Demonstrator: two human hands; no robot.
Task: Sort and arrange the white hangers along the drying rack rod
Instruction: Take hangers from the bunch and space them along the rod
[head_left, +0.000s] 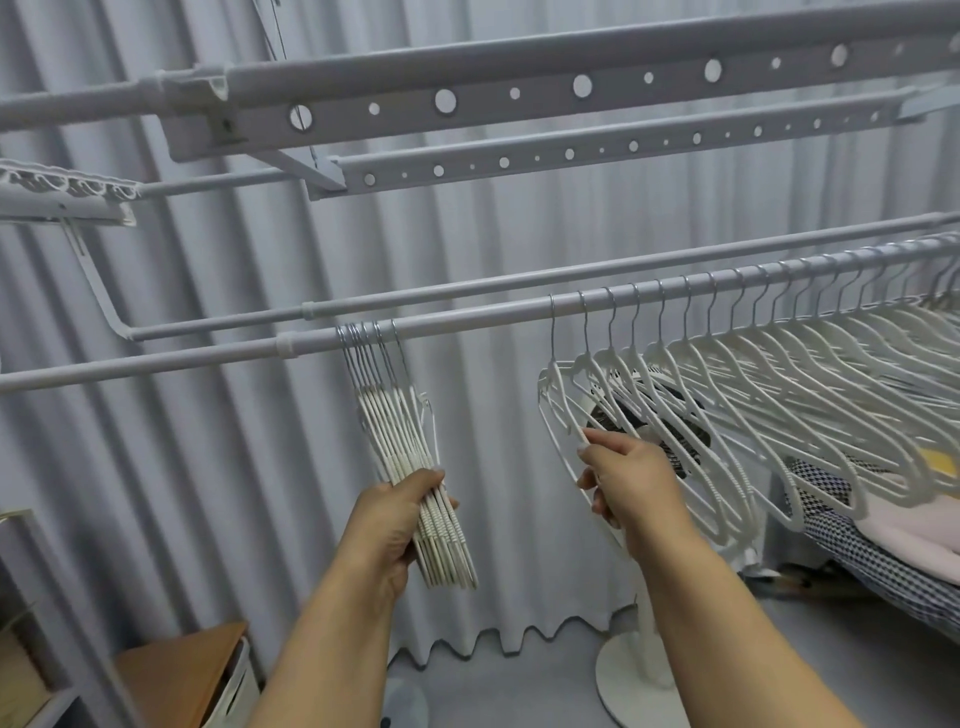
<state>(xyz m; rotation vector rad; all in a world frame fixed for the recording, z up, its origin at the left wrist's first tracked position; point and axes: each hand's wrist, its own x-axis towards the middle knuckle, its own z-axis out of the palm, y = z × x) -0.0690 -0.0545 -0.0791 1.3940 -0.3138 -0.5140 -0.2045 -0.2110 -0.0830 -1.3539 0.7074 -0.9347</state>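
Note:
A grey drying rack rod (467, 319) runs from lower left to upper right. A tight bunch of several white hangers (400, 441) hangs from it left of centre, and my left hand (397, 525) grips the lower end of that bunch. To the right, a long row of several spaced white hangers (779, 395) hangs along the rod. My right hand (623, 478) pinches the lower arm of the leftmost hanger (558, 415) in that row.
A second thinner rod (519, 283) lies just behind, and perforated rack beams (519, 93) run overhead. Grey curtains fill the back. A white standing fan (639, 670) is behind the hangers, a wooden-topped box (182, 670) at lower left, checked bedding (857, 545) at right.

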